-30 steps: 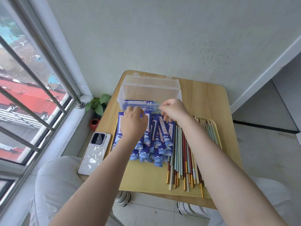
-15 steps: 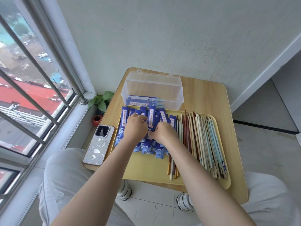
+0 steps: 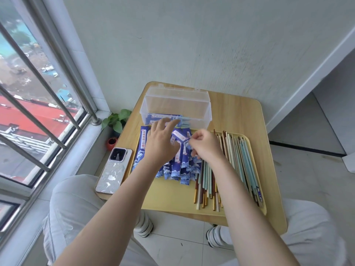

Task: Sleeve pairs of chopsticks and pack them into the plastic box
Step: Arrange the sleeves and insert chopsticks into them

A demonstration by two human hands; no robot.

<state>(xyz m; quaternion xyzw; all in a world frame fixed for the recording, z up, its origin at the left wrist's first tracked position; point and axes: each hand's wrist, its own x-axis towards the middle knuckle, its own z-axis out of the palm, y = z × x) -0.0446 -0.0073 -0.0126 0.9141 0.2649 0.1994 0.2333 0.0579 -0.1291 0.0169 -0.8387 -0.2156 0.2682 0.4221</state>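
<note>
Left hand (image 3: pixel 161 144) spread flat on sleeves (image 3: pixel 180 166); right hand (image 3: pixel 206 145) pinches 1 sleeve (fingertips hidden); box (image 3: pixel 176 104) contents blurred.

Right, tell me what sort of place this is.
Probably a high balcony or window nook in a flat, not a workshop: a barred window overlooking rooftops far below, a small potted green plant on the tiled floor, and a small light wooden table against the plain wall.

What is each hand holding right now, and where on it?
The right hand pinches a blue sleeve near its lower end. The left hand holds nothing, fingers spread over the sleeves.
</note>
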